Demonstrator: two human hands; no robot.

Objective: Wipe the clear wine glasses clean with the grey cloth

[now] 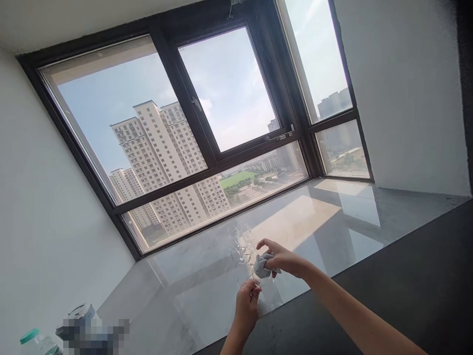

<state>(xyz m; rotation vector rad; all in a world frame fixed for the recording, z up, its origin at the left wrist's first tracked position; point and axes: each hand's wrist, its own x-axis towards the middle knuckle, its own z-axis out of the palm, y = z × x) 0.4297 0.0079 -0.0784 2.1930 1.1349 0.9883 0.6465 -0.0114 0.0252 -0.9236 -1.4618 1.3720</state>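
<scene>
My left hand (247, 304) is closed, its fingertips pinching a clear glass (256, 282) near the front edge of the ledge. Only part of that glass shows, so its full shape is hard to make out. My right hand (284, 260) grips a bunched pale grey cloth (262, 266) against the upper part of the glass, with the index finger bent outward. Just beyond both hands, several clear stemmed glasses (242, 241) stand close together on the ledge.
The glossy grey window ledge (185, 296) reflects the daylight. Behind it rises a dark-framed window (210, 170) overlooking tall buildings. At lower left are a clear container with a green lid (29, 336) and a tin-like container (82, 313), partly blurred out.
</scene>
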